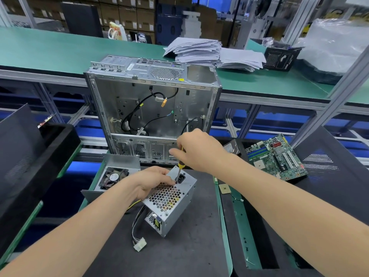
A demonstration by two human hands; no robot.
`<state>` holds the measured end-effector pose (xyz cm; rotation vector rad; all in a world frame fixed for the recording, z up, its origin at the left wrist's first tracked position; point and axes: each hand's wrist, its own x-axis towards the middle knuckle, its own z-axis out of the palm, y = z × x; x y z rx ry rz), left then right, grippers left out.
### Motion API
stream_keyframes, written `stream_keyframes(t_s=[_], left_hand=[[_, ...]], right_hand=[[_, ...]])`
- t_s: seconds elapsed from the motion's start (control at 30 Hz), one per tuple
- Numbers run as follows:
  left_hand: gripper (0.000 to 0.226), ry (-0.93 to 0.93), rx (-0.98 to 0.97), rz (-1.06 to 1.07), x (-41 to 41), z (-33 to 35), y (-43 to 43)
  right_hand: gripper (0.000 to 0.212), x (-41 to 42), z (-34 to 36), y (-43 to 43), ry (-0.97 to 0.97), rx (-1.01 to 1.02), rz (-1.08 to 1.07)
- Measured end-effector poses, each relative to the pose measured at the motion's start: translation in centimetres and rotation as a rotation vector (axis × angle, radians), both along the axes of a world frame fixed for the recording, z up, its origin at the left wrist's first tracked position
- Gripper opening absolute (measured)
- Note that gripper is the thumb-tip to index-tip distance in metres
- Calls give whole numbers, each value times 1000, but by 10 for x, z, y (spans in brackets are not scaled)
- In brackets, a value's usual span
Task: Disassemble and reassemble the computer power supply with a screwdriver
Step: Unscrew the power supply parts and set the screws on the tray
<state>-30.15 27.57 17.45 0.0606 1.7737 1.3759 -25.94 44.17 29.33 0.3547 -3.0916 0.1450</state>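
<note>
A silver power supply (173, 204) with a honeycomb grille lies tilted on the dark mat, its cables and white connector (140, 244) trailing toward me. My left hand (153, 182) grips its upper left edge, fingers curled over the grille. My right hand (197, 150) holds a yellow-handled screwdriver (180, 166) upright, with its tip down beside the black power socket (180, 178) on the supply's top face.
An open, empty computer case (153, 108) stands just behind the supply. A metal cover with a fan (113, 177) lies to the left. A motherboard (277, 156) and a hard drive (232, 147) rest at right, a small chip (224, 189) nearer. Paper stacks (199, 50) sit on the far green bench.
</note>
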Motion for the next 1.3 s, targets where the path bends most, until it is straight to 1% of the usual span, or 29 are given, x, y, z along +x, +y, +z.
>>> stream_keyframes(t_s=[0.07,0.13,0.2,0.27,0.4,0.5,0.6,0.73,0.77,0.83,0.97,1.0,1.07,1.13,1.17,1.23,1.3], left_hand=[[12,16,6,-3,1,0,0],[10,53,-1,-7,2,0,0],[12,48,8,-8,2,0,0],[9,45,5,-1,3,0,0],[9,51,-29,6,2,1,0],[10,53,-18,-6,3,1,1],[11,43,-6,-7,2,0,0],[14,24,-3,-2,1,-2,0],[17,26,-3,1,0,-2,0],[20,24,-1,2,0,-3,1],[15,14,15,3,1,-1,1],[14,18,20,2,2,0,0],[13,39,27,1,3,1,1],[21,59,23,-1,3,1,1],[26,66,11,-4,3,1,1],[26,69,-12,-6,3,0,1],[17,51,-7,3,1,-2,1]], right_hand=[[33,4,9,5,-38,37,236],[20,7,21,10,-94,163,464],[11,8,28,12,-136,293,579],[11,7,30,11,-158,356,616],[17,6,30,9,-186,384,615],[13,5,27,8,-120,357,535],[26,4,18,2,-76,279,344],[39,-3,1,-1,-93,29,-49],[42,-4,-1,-2,-98,4,-110],[43,-4,-3,-4,-106,4,-146],[43,0,2,-3,-129,-16,-32],[38,2,6,0,-142,-14,33],[22,5,16,7,-197,31,240],[11,8,23,12,-267,89,433],[8,9,23,14,-276,111,484],[6,9,21,14,-248,123,516],[6,9,18,13,-211,96,487]])
